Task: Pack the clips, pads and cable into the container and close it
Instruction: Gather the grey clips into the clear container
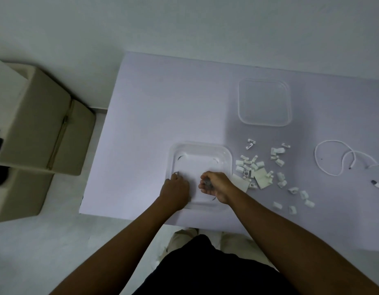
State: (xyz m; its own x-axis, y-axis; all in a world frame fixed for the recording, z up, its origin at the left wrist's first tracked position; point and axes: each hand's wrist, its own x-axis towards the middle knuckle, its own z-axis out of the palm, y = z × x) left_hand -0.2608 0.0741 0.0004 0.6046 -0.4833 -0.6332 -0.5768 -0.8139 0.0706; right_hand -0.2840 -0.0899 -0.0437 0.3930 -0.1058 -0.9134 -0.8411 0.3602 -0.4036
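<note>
Container (200,155), both hands inside

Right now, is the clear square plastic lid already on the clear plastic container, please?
No, the clear square plastic lid lies on the table, apart from the open clear plastic container.

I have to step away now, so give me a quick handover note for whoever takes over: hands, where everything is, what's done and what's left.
Left hand: resting on the near left rim of the clear container, fingers at the edge, steadying it.
Right hand: over the container, cupped around something small and grey; what it is cannot be told.
Clips and pads: mostly loose on the table, just right of the container.
Cable: white, looped on the table at far right.
Lid: off, lying flat behind the clips.
Done: little; the container looks nearly empty.
Left: load clips, pads and cable, then fit the lid.
</note>
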